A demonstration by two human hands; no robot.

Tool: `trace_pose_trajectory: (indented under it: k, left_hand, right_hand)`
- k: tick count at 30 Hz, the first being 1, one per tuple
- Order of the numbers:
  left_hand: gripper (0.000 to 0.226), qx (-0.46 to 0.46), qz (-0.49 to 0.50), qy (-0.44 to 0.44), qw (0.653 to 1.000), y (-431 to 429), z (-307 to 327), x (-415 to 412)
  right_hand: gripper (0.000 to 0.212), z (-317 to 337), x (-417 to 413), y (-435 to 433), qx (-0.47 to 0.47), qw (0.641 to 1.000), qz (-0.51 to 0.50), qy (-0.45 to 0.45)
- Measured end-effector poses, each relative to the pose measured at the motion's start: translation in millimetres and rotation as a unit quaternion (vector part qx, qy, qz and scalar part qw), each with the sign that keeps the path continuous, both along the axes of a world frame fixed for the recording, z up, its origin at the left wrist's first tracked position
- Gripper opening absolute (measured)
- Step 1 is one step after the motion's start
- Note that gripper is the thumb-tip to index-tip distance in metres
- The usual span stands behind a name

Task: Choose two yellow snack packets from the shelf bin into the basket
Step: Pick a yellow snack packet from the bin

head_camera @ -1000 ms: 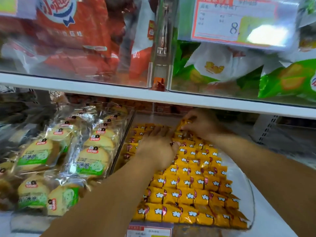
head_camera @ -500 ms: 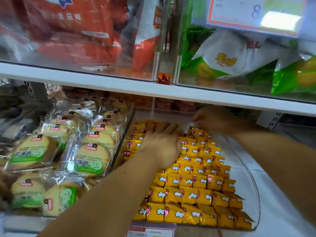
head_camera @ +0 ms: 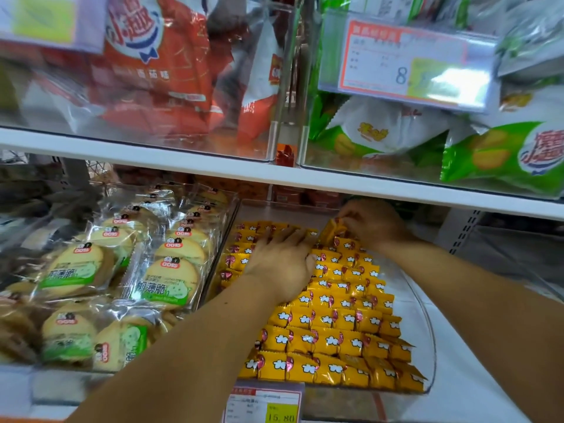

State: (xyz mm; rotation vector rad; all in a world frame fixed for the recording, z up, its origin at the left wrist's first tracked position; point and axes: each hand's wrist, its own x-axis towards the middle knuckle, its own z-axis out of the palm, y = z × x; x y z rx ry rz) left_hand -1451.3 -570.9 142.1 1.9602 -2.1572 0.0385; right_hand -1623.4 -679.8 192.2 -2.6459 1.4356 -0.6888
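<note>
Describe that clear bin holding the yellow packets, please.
The clear bin looks like transparent plastic, with a rounded front right corner. It sits on the shelf, filled with neat rows of yellow packets. A price tag hangs at its front. The left hand rests flat on the packets; the right hand pinches a raised packet at the back.

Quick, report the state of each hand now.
Left hand: open, flat on the packet rows.
Right hand: pinches one tilted yellow packet.
</note>
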Motion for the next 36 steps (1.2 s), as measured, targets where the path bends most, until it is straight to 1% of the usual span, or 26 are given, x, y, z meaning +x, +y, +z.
trace_pose_trajectory:
  k: [2,4,6,8,9,10,12,14,15,17,20,22,23,25,28,31,36]
  left_hand:
    - [0.052,-0.008,0.023,0.03,0.999,4,4,-1]
    - [0.055,-0.027,0.041,0.09,0.995,12,12,-3]
    - [0.061,-0.053,0.036,0.156,0.986,23,19,-6]
    - [0.064,-0.08,0.018,0.193,0.978,38,25,-7]
    - [0.063,-0.095,0.008,0.207,0.974,48,27,-8]
    - [0.061,-0.113,-0.005,0.22,0.969,58,30,-8]
    - [0.058,-0.151,-0.04,0.239,0.958,82,33,-9]
    - [0.05,-0.168,-0.061,0.274,0.945,108,34,-10]
    - [0.046,-0.163,-0.068,0.306,0.936,121,34,-10]
    - [0.039,-0.124,-0.082,0.385,0.911,143,33,-11]
    - [0.039,-0.038,-0.098,0.501,0.859,172,34,-12]
    - [0.037,-0.009,-0.108,0.557,0.823,188,33,-10]
    - [0.037,-0.001,-0.108,0.575,0.811,195,32,-8]
    - [0.039,0.004,-0.106,0.593,0.798,206,31,-4]
    - [0.041,0.005,-0.112,0.575,0.81,214,29,3]
    - [0.042,0.021,-0.133,0.565,0.814,222,27,6]
    - [0.041,0.019,-0.12,0.567,0.815,225,24,12]
  right_hand:
    - [0.018,3,-1,11,-0.017,0.999,-0.018,-0.043]
    - [0.017,7,-3,31,-0.031,0.996,-0.035,-0.078]
    - [0.015,10,-5,56,-0.045,0.993,-0.019,-0.112]
    - [0.011,11,-7,88,-0.048,0.986,0.018,-0.158]
    - [0.008,12,-7,105,-0.036,0.98,0.037,-0.191]
    - [0.01,13,-8,122,-0.021,0.973,0.056,-0.225]
    - [0.02,13,-9,155,0.01,0.955,0.092,-0.283]
    - [0.025,15,-11,184,0.047,0.932,0.121,-0.34]
    - [0.026,16,-13,197,0.07,0.919,0.129,-0.366]
    - [0.026,18,-16,219,0.119,0.896,0.134,-0.406]
    - [0.023,14,-19,243,0.174,0.867,0.114,-0.453]
    - [0.022,11,-18,256,0.209,0.844,0.112,-0.482]
    - [0.022,9,-18,262,0.226,0.834,0.116,-0.49]
    - [0.021,4,-17,270,0.252,0.822,0.127,-0.494]
    - [0.009,-1,-17,280,0.278,0.808,0.151,-0.497]
    - [0.012,-6,-15,284,0.287,0.793,0.172,-0.51]
    - [0.014,-12,-13,285,0.304,0.791,0.181,-0.498]
